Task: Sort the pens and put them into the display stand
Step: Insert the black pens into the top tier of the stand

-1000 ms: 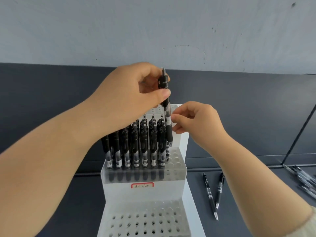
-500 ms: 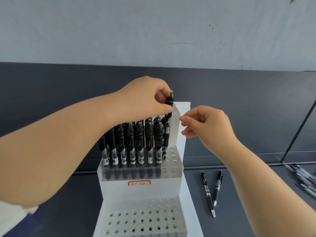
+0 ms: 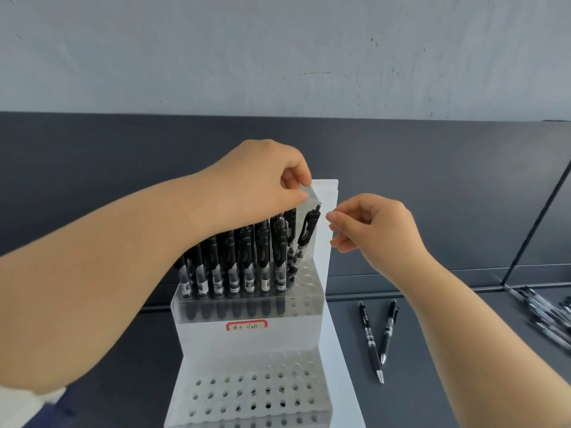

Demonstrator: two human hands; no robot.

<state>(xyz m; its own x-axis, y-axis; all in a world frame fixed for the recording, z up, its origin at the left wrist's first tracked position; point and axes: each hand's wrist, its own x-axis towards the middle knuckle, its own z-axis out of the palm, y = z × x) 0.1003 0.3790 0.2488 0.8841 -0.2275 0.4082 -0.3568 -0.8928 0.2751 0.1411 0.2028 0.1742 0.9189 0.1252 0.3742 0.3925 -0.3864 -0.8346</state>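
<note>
Left hand (image 3: 262, 186) and right hand (image 3: 377, 230) bare, forearms bare, blurred white sleeve (image 3: 24, 403) at left elbow

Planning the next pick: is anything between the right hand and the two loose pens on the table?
Nothing visible. The two loose pens lie on the table right of the display stand, below the right hand, with only open space between.

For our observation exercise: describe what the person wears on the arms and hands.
Both forearms are bare. A pale white fabric sleeve ends high on the left arm. The left hand and right hand carry no visible gloves, rings or watch.
</note>
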